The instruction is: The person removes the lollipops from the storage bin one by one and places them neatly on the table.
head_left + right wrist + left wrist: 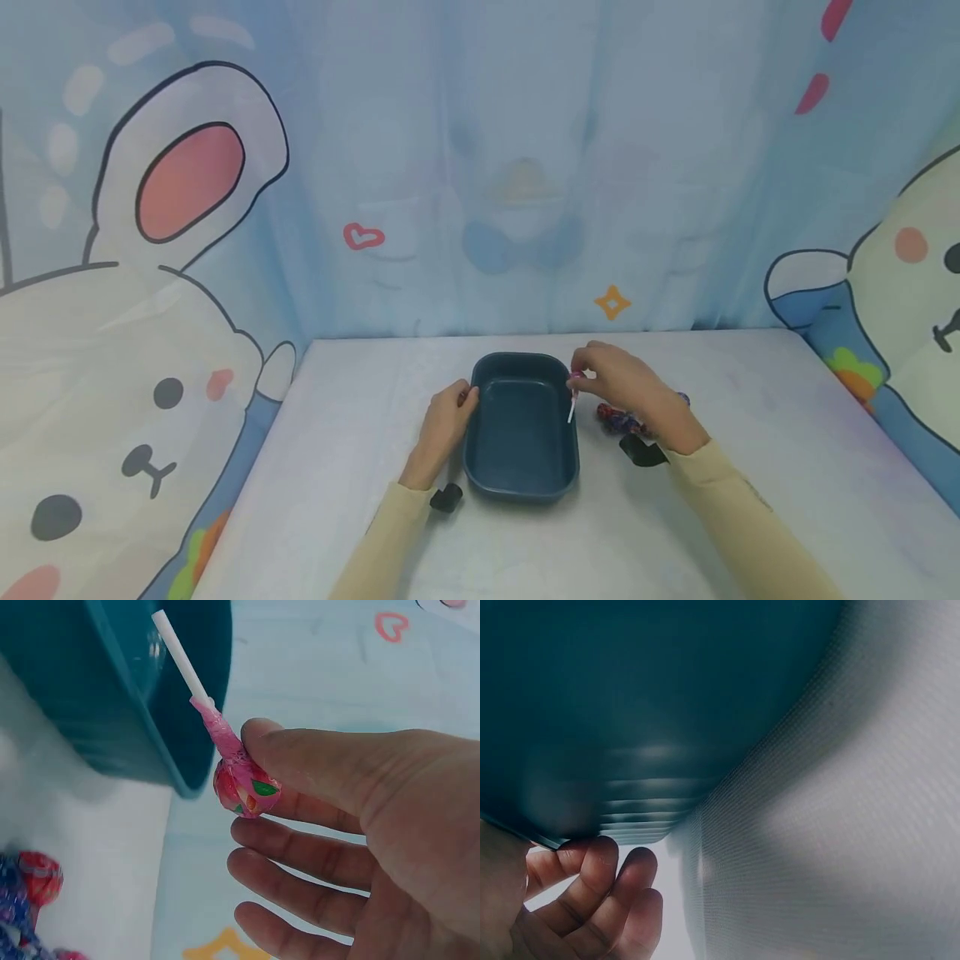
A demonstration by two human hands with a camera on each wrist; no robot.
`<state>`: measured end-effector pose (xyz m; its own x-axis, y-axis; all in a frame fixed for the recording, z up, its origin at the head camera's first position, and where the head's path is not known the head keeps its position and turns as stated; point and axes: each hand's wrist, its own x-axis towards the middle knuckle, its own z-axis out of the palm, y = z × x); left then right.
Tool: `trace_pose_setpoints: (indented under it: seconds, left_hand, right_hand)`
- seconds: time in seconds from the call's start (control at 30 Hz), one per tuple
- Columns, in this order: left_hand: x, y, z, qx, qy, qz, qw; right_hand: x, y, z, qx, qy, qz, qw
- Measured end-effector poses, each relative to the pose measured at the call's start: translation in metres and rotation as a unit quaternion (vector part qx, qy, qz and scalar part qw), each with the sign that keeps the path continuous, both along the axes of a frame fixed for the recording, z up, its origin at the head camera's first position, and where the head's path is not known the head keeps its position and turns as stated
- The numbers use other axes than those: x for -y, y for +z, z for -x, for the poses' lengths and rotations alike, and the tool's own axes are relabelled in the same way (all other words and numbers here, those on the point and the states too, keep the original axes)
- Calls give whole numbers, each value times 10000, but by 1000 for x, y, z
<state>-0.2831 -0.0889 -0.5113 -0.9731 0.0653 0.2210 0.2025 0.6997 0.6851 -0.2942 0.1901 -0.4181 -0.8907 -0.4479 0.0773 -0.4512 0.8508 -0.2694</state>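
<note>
A dark teal plastic bin (521, 433) sits on the white table, its inside bare in the head view. My left hand (442, 425) grips the bin's left rim between thumb and fingers; the left wrist view shows the fingers (600, 870) against its ribbed outer wall. Over the right rim, my right hand (618, 379) pinches a lollipop (244, 784) by its wrapped head. Its wrapper is pink with green marks, and the white stick (178, 656) points toward the bin. Several wrapped lollipops (618, 419) lie to the right of the bin, partly hidden by the right hand and wrist.
The white-covered table (375, 375) extends around the bin. Behind it hangs a light blue curtain (525, 125) printed with cartoon animals. A small black wrist camera (642, 451) is on the right wrist, another (447, 498) on the left.
</note>
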Motion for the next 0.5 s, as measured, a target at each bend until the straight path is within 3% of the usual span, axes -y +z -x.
trace_pose_setpoints:
  seconds: [0.27, 0.5]
  left_hand:
    - [1, 0, -2, -103, -32, -73, 9999]
    - [0, 1, -2, -72, -79, -96, 9999]
  right_hand:
    - [-33, -6, -5, 296, -516, 438, 9973]
    - [-63, -22, -12, 741, -1219, 618, 9878]
